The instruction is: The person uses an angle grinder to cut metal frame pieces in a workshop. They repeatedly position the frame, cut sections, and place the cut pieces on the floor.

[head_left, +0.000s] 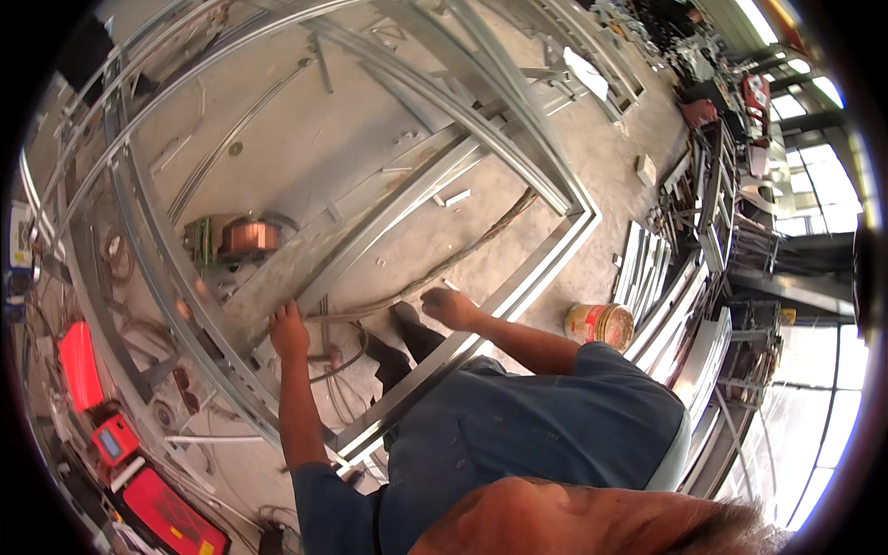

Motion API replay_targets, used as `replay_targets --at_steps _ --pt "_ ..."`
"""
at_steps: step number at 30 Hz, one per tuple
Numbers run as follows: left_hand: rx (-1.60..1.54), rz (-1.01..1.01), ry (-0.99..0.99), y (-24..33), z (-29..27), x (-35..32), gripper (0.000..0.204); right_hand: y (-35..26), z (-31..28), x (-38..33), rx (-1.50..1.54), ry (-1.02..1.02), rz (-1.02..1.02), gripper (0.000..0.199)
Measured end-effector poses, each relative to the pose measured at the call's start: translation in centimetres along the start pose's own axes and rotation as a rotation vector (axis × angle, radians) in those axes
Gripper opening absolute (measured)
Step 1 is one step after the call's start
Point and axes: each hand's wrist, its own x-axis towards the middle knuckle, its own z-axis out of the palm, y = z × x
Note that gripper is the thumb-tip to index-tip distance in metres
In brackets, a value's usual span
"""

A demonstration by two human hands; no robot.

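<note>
Left hand (pixel 289 331) closed on metal bar (pixel 382 228), right hand (pixel 450 309) half-curled, grip unclear

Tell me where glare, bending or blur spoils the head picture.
In the head view, the windows at right glare white; the head view also bows the metal frame on the left; in that head view the left hand and right hand look slightly soft, finger detail hard to tell.

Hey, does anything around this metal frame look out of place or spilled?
A loose cable winds across the floor inside the metal frame, toward the person's legs, and a small pale offcut lies nearby. Both look untidy, and the cable might catch a foot. No spill or damage stands out.
</note>
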Motion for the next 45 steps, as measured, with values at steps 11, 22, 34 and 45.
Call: replay_targets --at_steps 11,22,34,45 --pt "0.080 -0.004 0.008 -2.3 -1.9 5.4 0.065 -1.1 -5.2 17.4 -0.521 0.207 -0.212 0.050" --pt "-0.015 0.027 0.049 -1.7 -1.6 8.1 0.055 0.4 -9.2 26.0 -0.795 0.221 -0.292 0.035" --pt "-0.195 -0.278 0.423 8.8 -7.5 -3.9 0.050 3.6 -8.5 31.2 -1.261 0.060 -0.307 0.048" --pt "-0.657 -1.575 0.407 35.1 -4.3 -40.1 0.047 -1.6 -3.7 30.8 -1.157 -0.042 -0.600 0.058"
